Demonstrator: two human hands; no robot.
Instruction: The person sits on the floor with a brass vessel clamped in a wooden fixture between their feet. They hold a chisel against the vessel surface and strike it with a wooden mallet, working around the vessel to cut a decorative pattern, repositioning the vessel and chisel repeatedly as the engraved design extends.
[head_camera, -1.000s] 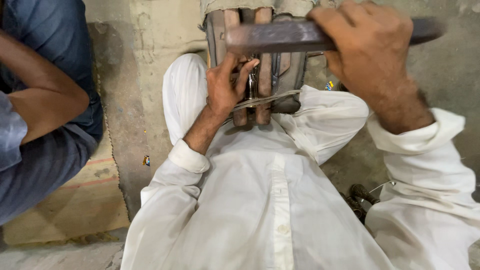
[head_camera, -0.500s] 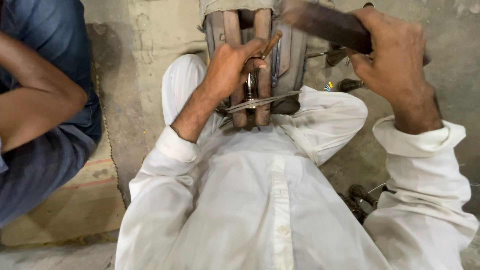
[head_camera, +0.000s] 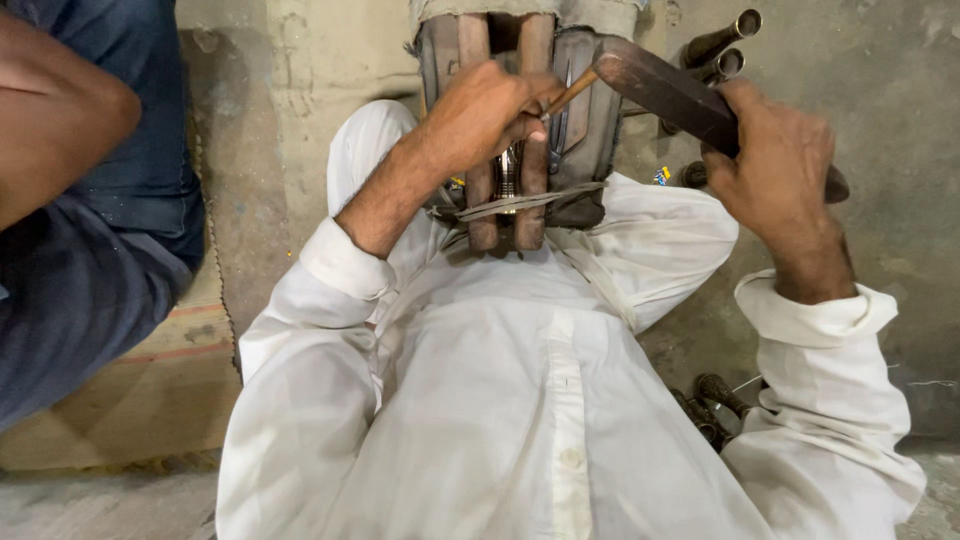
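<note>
While left hand (head_camera: 480, 110) pinches punch (head_camera: 570, 92) and right hand (head_camera: 780, 175) grips bar (head_camera: 680, 95), glancing blow risks knuckles.

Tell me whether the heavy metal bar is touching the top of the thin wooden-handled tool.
Touching. In the head view, the end of the metal bar in the right hand meets the top of the wooden-handled tool held by the left hand.

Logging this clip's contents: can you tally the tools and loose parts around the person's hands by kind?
Dark flat metal bars, in the right hand: 1
Thin wood-handled tools, in the left hand: 1
Wooden clamp blocks between the knees: 1
Dark metal tubes on the floor, upper right: 2
Dark tubes by the right sleeve, partly hidden: at least 2
Total: 7
</note>
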